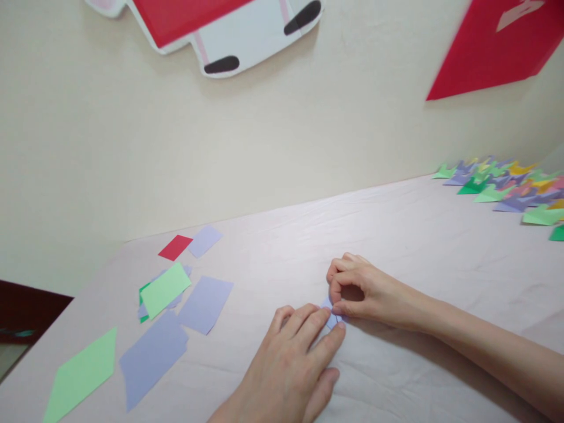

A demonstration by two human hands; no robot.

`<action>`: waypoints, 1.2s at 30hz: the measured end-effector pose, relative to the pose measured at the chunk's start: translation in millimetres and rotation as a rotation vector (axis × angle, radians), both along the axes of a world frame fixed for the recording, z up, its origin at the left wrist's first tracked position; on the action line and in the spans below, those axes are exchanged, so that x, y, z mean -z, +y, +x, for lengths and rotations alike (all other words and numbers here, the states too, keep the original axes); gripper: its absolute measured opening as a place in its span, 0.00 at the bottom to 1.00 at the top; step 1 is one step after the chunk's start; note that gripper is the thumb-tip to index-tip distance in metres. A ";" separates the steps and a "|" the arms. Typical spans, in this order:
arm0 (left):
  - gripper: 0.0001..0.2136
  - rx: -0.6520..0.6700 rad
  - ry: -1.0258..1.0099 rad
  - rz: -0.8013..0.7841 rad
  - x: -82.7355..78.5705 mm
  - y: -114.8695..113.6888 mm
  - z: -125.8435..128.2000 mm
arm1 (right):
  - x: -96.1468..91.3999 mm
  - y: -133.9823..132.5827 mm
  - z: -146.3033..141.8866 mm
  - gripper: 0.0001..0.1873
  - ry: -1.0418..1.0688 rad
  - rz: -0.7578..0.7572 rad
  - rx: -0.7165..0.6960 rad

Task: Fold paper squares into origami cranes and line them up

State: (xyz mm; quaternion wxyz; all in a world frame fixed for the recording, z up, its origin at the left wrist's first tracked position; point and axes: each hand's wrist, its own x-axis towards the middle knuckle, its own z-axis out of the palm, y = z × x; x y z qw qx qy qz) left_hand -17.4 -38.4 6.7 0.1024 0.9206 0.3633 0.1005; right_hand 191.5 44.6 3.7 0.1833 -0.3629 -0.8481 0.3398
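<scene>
1. The lilac paper (332, 321) lies on the pale cloth (273, 252), between the hands and mostly hidden by fingers.
2. The left hand (288, 349) is spread palm down, fingertips on the paper's near side, apparently pressing rather than grasping.
3. The right hand (352, 291) has thumb and forefinger tips brought together at its far edge, seemingly pinching it; the other fingers are curled.
4. It should be almost weightless, thin and bendy, yet crisp enough to keep a crease (a dark line across it may be one).
5. Being so small, it would probably skid on the cloth if not pinned; flat fingertips near the middle suit it.
6. An edge or corner looks the best hold, taken lightly, since a hard tug could tear or crumple it.
</scene>
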 end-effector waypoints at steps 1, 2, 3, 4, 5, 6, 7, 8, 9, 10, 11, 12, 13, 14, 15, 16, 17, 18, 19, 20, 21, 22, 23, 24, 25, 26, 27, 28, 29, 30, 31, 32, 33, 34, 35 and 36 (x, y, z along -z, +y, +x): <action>0.19 0.001 0.000 -0.003 0.2 0.1 0.3 | 0.2 -0.2 -0.2 0.06 0.000 -0.001 0.001; 0.19 0.000 0.001 -0.008 0.5 0.0 0.6 | 0.3 -0.5 -0.4 0.06 0.001 -0.002 0.002; 0.18 -0.002 0.000 -0.013 0.8 -0.1 1.0 | 0.5 -0.9 -0.5 0.06 0.001 -0.002 0.004; 0.18 -0.003 -0.001 -0.017 0.9 -0.2 1.3 | 0.6 -1.3 -0.6 0.07 0.002 -0.002 0.007; 0.18 -0.003 -0.002 -0.020 1.1 -0.4 1.6 | 0.8 -1.7 -0.7 0.07 0.002 -0.002 0.010; 0.18 -0.003 -0.003 -0.021 1.0 -0.5 1.9 | 0.9 -2.1 -0.7 0.07 0.001 -0.001 0.013; 0.19 -0.002 -0.003 -0.020 0.9 -0.5 2.0 | 1.1 -2.4 -0.8 0.07 -0.002 0.000 0.016; 0.19 -0.001 -0.002 -0.019 0.6 -0.4 2.1 | 1.3 -2.7 -0.9 0.07 -0.006 0.002 0.019; 0.19 0.000 -0.002 -0.017 0.2 -0.2 2.1 | 1.6 -2.8 -1.0 0.08 -0.008 0.006 0.023; 0.19 0.000 -0.002 -0.014 -0.2 0.1 2.1 | 1.9 -2.9 -1.0 0.08 -0.009 0.010 0.025; 0.19 0.001 -0.002 -0.012 -0.6 0.4 2.1 | 2.3 -2.9 -1.1 0.08 -0.008 0.015 0.025; 0.19 0.002 -0.001 -0.011 -1.0 0.6 2.1 | 2.8 -2.9 -1.1 0.08 -0.008 0.021 0.026; 0.19 0.002 -0.001 -0.012 -1.2 0.8 2.1 | 3.2 -2.9 -1.1 0.08 -0.009 0.027 0.026; 0.19 0.000 -0.002 -0.014 -1.3 0.8 2.2 | 3.6 -3.0 -1.1 0.08 -0.011 0.031 0.024; 0.19 -0.002 -0.003 -0.017 -1.2 0.7 2.4 | 4.0 -3.2 -1.0 0.08 -0.015 0.033 0.022; 0.18 -0.005 -0.006 -0.020 -1.1 0.6 2.7 | 4.2 -3.4 -1.0 0.07 -0.019 0.034 0.021; 0.18 -0.008 -0.009 -0.021 -0.9 0.3 3.1 | 4.4 -3.7 -0.9 0.07 -0.025 0.033 0.020; 0.18 -0.011 -0.012 -0.020 -0.8 0.0 3.5 | 4.4 -4.0 -0.8 0.07 -0.029 0.033 0.020; 0.18 -0.014 -0.012 -0.020 -0.7 -0.2 3.9 | 4.4 -4.4 -0.7 0.07 -0.032 0.034 0.019; 0.18 -0.017 -0.011 -0.019 -0.6 -0.4 4.4 | 4.3 -4.8 -0.7 0.07 -0.036 0.037 0.021; 0.17 -0.021 -0.009 -0.016 -0.7 -0.6 4.8 | 4.3 -5.2 -0.6 0.07 -0.038 0.040 0.022; 0.17 -0.024 -0.006 -0.012 -0.6 -0.8 5.2 | 4.3 -5.6 -0.5 0.06 -0.040 0.042 0.023; 0.17 -0.027 -0.001 -0.008 -0.5 -0.9 5.5 | 4.5 -5.8 -0.4 0.05 -0.041 0.044 0.024; 0.17 -0.029 0.003 -0.005 -0.2 -1.1 5.7 | 4.6 -5.9 -0.3 0.04 -0.043 0.043 0.025; 0.17 -0.030 0.007 -0.004 0.3 -1.3 5.9 | 4.9 -5.9 -0.1 0.03 -0.045 0.041 0.025; 0.17 -0.031 0.007 -0.003 0.9 -1.5 6.0 | 5.1 -5.8 0.2 0.03 -0.046 0.038 0.025; 0.17 -0.034 0.005 -0.004 1.7 -1.7 6.0 | 5.1 -5.7 0.6 0.03 -0.046 0.034 0.025; 0.17 -0.035 0.000 -0.003 2.4 -1.9 6.1 | 5.0 -5.6 1.0 0.03 -0.047 0.031 0.025; 0.17 -0.036 -0.005 -0.003 3.2 -2.2 6.1 | 4.5 -5.6 1.4 0.02 -0.046 0.027 0.022; 0.17 -0.037 -0.010 -0.003 3.7 -2.4 6.2 | 3.6 -5.9 1.8 0.02 -0.045 0.020 0.018; 0.17 -0.039 -0.012 -0.002 4.1 -2.5 6.3 | 2.3 -6.4 2.1 0.02 -0.046 0.011 0.014; 0.17 -0.040 -0.013 0.001 4.2 -2.7 6.5 | 0.7 -7.2 2.4 0.04 -0.048 0.002 0.013; 0.17 -0.040 -0.010 0.003 4.3 -2.8 6.7 | -1.0 -8.2 2.5 0.06 -0.053 -0.007 0.014; 0.17 -0.038 -0.008 0.008 4.2 -2.8 6.9 | -2.6 -9.3 2.5 0.08 -0.058 -0.013 0.019; 0.17 -0.039 -0.005 0.013 4.0 -2.9 7.1 | -4.0 -10.4 2.4 0.11 -0.064 -0.018 0.025; 0.17 -0.040 -0.001 0.018 3.8 -3.0 7.3 | -4.9 -11.3 2.2 0.12 -0.069 -0.021 0.032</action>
